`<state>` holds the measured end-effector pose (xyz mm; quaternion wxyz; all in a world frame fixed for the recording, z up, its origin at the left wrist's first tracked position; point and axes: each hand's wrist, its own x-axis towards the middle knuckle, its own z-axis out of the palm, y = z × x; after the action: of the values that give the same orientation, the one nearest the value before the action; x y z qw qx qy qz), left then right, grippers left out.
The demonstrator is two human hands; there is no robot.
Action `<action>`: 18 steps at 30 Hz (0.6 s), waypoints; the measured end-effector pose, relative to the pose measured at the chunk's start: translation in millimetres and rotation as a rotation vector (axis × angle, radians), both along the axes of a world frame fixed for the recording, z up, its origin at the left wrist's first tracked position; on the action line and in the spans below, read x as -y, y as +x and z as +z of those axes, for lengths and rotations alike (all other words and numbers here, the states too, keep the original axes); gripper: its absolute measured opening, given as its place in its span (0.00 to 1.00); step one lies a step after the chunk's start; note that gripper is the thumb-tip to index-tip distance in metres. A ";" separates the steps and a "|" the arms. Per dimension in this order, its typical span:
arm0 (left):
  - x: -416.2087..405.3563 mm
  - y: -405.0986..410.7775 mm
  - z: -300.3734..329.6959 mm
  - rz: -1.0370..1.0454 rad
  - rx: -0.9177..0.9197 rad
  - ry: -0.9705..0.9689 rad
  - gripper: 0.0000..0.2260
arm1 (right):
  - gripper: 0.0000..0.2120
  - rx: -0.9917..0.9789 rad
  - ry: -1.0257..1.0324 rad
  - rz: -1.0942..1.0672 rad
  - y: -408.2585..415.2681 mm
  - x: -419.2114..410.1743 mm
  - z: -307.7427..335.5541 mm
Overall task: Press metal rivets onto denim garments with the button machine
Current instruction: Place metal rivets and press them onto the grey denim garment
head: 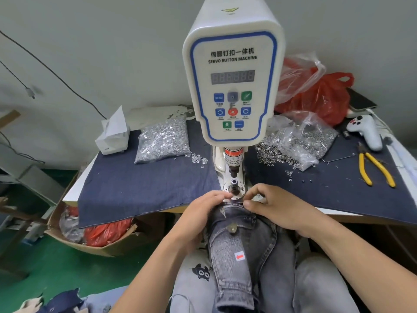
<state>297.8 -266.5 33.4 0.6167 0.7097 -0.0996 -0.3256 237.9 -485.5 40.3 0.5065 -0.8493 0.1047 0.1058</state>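
Grey faded denim garment, metal button on its flap — both hands pinching its top edge, left, right.

A small garment workshop, by every sign. Servo button machine standing at centre frame on a tabletop covered in dark blue cloth. Clear bags of metal rivets left and right of it, loose pieces spilled beside. Yellow-handled pliers at right. Grey denim garment at lower centre. Cardboard box of bagged stock on a green floor, lower left.
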 end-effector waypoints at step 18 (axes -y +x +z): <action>-5.7 5.0 -19.1 -0.191 -0.321 -0.290 0.25 | 0.25 -0.174 0.122 0.259 9.7 27.5 7.4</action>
<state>302.8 -260.7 14.3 0.6865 0.5404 -0.1125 -0.4733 247.5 -513.0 47.6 0.5282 -0.8111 0.0314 0.2493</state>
